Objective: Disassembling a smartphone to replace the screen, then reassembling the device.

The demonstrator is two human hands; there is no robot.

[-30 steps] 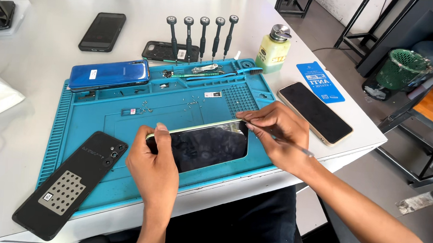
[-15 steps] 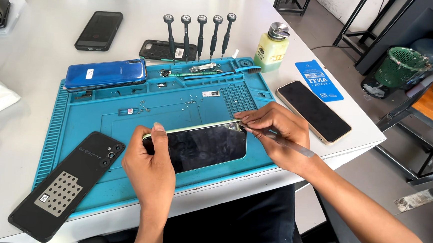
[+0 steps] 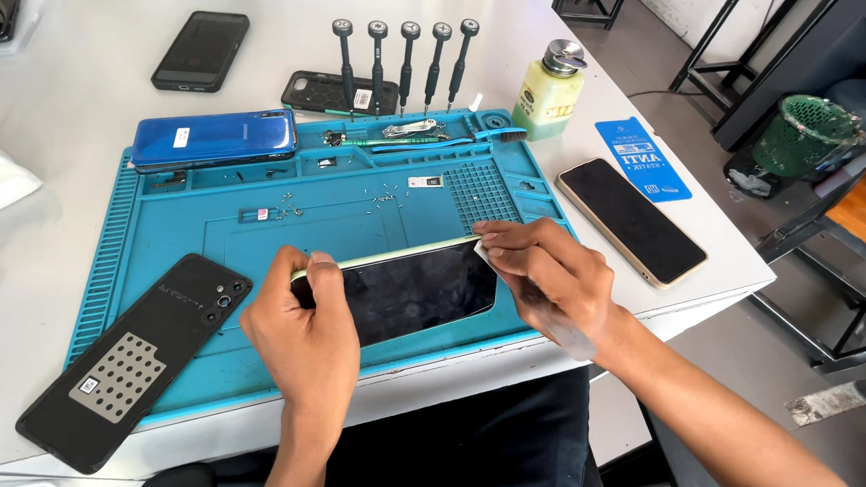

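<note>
Glass-fronted dark phone [image 3: 405, 290] lies near the front edge of the blue silicone work mat [image 3: 203, 229], slightly right of centre, its far long edge tipped up. Left hand [image 3: 309, 336] clamps the phone's left end between thumb and fingers; right hand [image 3: 543, 272] pinches a thin pale pick [image 3: 480, 244] at the phone's far right corner, apparently wedged into the seam. Judged risks: too steep or too deep a pry could crack the screen or nick whatever lies under it; if the left hand's hold slips, the phone could skid toward the mat's front edge. Loose small screws [image 3: 388, 197] sit just beyond on the mat, and a sudden jerk could scatter them. Black back cover [image 3: 136, 356] rests at the mat's front-left corner, blue phone [image 3: 214, 138] at the far-left corner, precision screwdrivers [image 3: 402, 56] along the far edge. Against the earlier frames: hands and phone hold much the same placement; only the view differs slightly.
</note>
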